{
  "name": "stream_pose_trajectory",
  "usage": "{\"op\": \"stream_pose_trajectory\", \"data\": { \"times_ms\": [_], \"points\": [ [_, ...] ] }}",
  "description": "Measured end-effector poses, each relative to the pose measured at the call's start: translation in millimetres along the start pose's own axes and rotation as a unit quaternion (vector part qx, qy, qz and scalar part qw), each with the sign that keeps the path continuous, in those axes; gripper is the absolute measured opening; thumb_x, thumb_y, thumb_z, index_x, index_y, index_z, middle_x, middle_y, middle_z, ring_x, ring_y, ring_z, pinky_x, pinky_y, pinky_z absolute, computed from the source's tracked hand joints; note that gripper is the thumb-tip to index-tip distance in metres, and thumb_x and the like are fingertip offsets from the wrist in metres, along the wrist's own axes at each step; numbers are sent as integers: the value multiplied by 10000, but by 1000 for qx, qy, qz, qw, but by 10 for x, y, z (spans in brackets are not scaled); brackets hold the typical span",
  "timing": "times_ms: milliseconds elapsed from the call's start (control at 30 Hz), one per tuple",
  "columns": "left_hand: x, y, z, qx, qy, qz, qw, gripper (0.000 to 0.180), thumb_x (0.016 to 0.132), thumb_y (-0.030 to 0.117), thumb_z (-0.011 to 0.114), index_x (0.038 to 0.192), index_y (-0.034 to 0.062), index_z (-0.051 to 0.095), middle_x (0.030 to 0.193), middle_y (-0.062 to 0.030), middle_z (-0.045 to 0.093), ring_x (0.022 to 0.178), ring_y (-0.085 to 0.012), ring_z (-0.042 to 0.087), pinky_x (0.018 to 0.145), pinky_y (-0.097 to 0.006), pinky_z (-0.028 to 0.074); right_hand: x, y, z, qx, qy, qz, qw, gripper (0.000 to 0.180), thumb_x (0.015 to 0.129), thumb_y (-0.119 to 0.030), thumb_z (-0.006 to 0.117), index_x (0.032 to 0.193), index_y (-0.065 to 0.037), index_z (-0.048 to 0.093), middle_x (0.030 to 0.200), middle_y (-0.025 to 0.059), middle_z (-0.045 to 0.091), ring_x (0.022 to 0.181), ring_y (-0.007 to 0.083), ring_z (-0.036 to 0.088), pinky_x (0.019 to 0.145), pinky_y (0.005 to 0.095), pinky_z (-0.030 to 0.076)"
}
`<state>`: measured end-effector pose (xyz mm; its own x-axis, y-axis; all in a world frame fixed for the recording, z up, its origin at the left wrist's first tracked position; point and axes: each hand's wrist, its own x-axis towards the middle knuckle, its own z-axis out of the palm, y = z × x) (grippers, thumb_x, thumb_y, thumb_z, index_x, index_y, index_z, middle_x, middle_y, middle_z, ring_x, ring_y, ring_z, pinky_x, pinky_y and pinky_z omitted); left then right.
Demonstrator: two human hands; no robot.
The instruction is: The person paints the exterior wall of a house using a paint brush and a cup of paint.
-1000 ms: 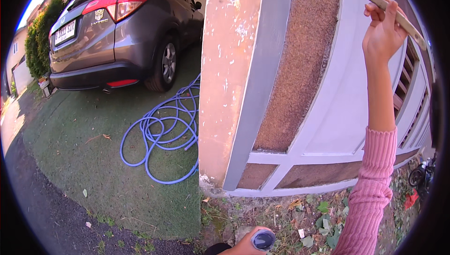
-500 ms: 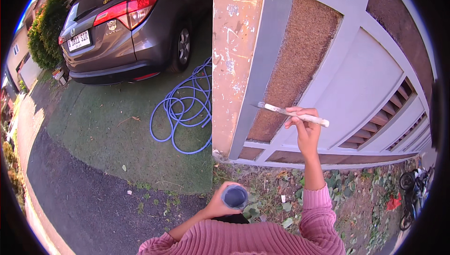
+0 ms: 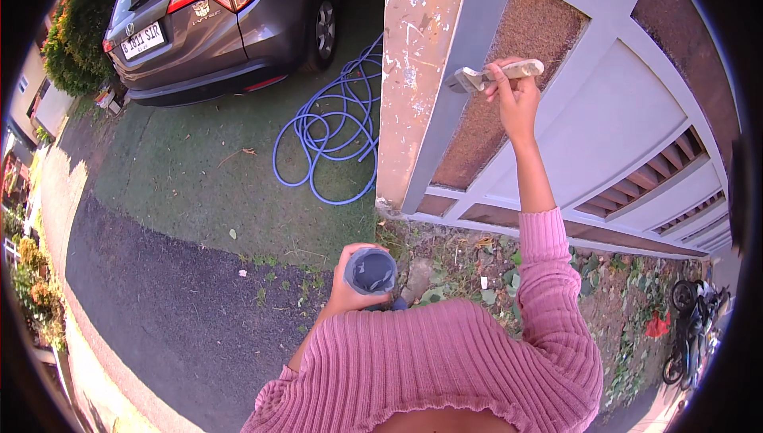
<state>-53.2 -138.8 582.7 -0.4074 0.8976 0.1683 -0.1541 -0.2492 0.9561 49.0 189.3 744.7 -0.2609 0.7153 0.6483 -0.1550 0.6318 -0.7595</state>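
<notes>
Containing grey paint [image 3: 373, 276], cup [image 3: 391, 281] gripped by left fingers [image 3: 362, 301], brush [image 3: 474, 79] clamped in right fingers [image 3: 501, 81]

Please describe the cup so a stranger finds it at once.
From the car, upper left, go down and right to the left hand. The cup it grips is round and open, gray inside, unlike the brush in the right hand.

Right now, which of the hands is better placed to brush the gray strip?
Right, likely: the right hand grips the brush at the gray strip, contact unclear. The left hand is farther off, holding the cup.
</notes>
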Motion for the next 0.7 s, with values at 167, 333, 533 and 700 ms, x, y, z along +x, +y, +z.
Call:
{"op": "stream_pose_trajectory", "data": {
  "times_ms": [167, 333, 533, 700],
  "points": [
    [-50, 34, -80, 23, 25, 33, 999, 745, 491, 61, 815, 1122, 36, 419, 1088, -118, 574, 1002, -179, 564, 881, -328, 442, 268, -214, 97, -29, 25, -46, 998, 152, 863, -130, 615, 925, -12, 541, 713, 35, 587, 533, 67, 558, 456, 200, 447],
    [-88, 82, -141, 16, 45, 40, 998, 732, 496, 31, 803, 1118, 36, 419, 1088, -114, 566, 988, -174, 563, 874, -325, 444, 361, -312, 150, -28, 33, -71, 997, 163, 863, -139, 614, 940, -17, 538, 710, 40, 587, 527, 72, 565, 446, 203, 456],
    [-85, 51, -211, 18, 49, 48, 997, 735, 494, -2, 791, 1122, 44, 412, 1087, -112, 562, 997, -172, 552, 881, -330, 439, 434, -343, 204, -16, 52, -97, 994, 168, 867, -139, 608, 948, -15, 528, 713, 55, 591, 507, 79, 570, 424, 210, 460],
    [-77, 34, -229, 3, 51, 56, 997, 736, 495, -4, 788, 1125, 48, 411, 1097, -111, 559, 1001, -173, 552, 880, -331, 440, 444, -344, 230, -2, 78, -117, 990, 173, 866, -138, 609, 940, -8, 521, 714, 62, 591, 491, 83, 571, 415, 211, 462]
  ]
}}
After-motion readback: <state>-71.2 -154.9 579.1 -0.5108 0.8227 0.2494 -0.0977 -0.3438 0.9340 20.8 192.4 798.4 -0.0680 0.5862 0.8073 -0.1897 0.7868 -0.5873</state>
